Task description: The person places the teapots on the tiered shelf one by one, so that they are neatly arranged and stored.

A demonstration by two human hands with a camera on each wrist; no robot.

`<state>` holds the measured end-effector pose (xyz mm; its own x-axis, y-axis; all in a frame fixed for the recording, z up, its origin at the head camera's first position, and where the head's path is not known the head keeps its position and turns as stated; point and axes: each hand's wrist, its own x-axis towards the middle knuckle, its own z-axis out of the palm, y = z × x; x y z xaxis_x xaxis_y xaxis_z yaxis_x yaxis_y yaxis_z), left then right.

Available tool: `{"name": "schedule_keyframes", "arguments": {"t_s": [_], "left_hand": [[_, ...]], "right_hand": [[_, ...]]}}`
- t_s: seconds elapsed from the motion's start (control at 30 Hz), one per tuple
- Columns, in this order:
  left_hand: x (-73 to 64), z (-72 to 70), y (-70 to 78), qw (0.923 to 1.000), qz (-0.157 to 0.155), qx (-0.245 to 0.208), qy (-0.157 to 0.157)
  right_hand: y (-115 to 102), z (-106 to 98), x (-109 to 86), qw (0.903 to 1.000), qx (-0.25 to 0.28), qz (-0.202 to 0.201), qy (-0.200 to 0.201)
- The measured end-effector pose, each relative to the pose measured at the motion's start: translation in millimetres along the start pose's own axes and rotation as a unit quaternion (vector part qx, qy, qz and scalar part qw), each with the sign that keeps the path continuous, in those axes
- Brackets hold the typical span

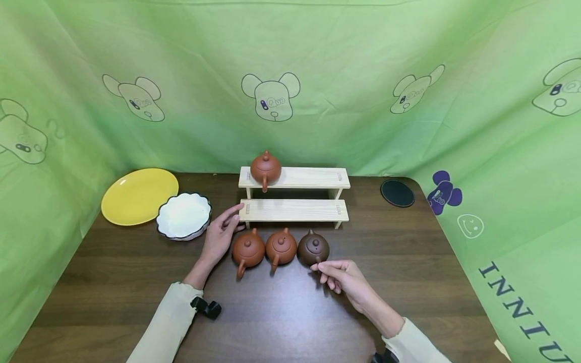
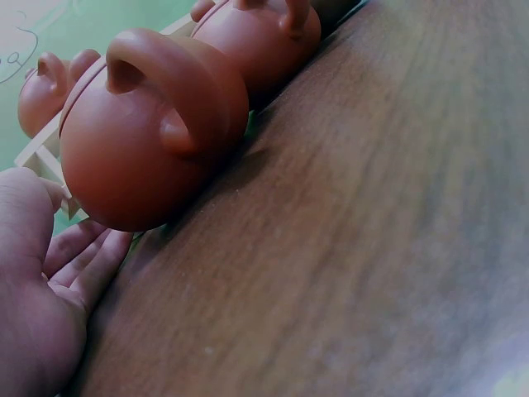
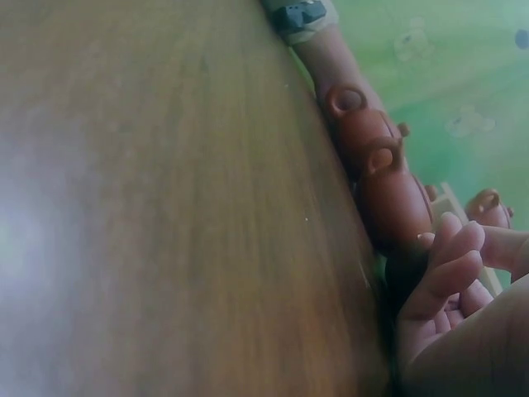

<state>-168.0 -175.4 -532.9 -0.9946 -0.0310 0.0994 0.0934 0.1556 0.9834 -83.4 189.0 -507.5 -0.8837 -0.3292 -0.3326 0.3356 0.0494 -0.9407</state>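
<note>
Dark-brown teapot [image 1: 313, 244] sits right of 2 reddish teapots [image 1: 281, 248]; the right hand [image 1: 348, 282] pinches its near handle [image 1: 318, 260]. Left hand [image 1: 220, 235], fingers spread, touches the wooden stand [image 1: 294, 210] at its left end.

Is walled far, left and right by green cloth [image 1: 336, 45], printed with outlined round-eared heads [image 1: 272, 101] and, at right, a purple figure [image 1: 442, 195], a smiley face [image 1: 470, 226] and dark lettering [image 1: 517, 306]. Spreads below as a brown wood-grain table [image 1: 104, 282], catching pale glare [image 1: 295, 302] at the near middle.
</note>
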Motion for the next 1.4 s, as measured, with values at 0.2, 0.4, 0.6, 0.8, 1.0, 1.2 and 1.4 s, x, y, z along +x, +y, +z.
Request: {"name": "schedule_keyframes", "arguments": {"t_s": [0.2, 0.4, 0.6, 0.8, 1.0, 1.2, 1.4], "left_hand": [[-0.3, 1.0, 1.9, 0.9999, -0.005, -0.009, 0.004], [-0.2, 0.9, 2.1, 1.0, -0.002, -0.005, 0.005], [0.0, 0.2, 1.6, 1.0, 0.001, -0.003, 0.004], [-0.7, -0.2, 1.8, 1.0, -0.002, 0.002, 0.004], [-1.1, 0.4, 2.4, 1.0, 0.0, 0.0, 0.003], [-1.3, 0.9, 2.8, 1.0, 0.002, 0.003, 0.002], [-1.0, 0.6, 2.2, 1.0, 0.001, 0.001, 0.001]], "right_hand": [[-2, 0, -2.2, 1.0, -0.001, -0.002, -0.002], [-9, -2, -5.9, 0.9999, 0.002, -0.013, 0.005], [-23, -4, -8.8, 0.9995, 0.01, -0.022, 0.023], [-38, -4, -7.7, 0.998, 0.023, -0.034, 0.047], [-53, -7, -5.9, 0.9957, 0.034, -0.059, 0.062], [-71, -12, -2.7, 0.9922, 0.053, -0.079, 0.08], [-84, -17, 4.4, 0.9878, 0.079, -0.1, 0.089]]}}
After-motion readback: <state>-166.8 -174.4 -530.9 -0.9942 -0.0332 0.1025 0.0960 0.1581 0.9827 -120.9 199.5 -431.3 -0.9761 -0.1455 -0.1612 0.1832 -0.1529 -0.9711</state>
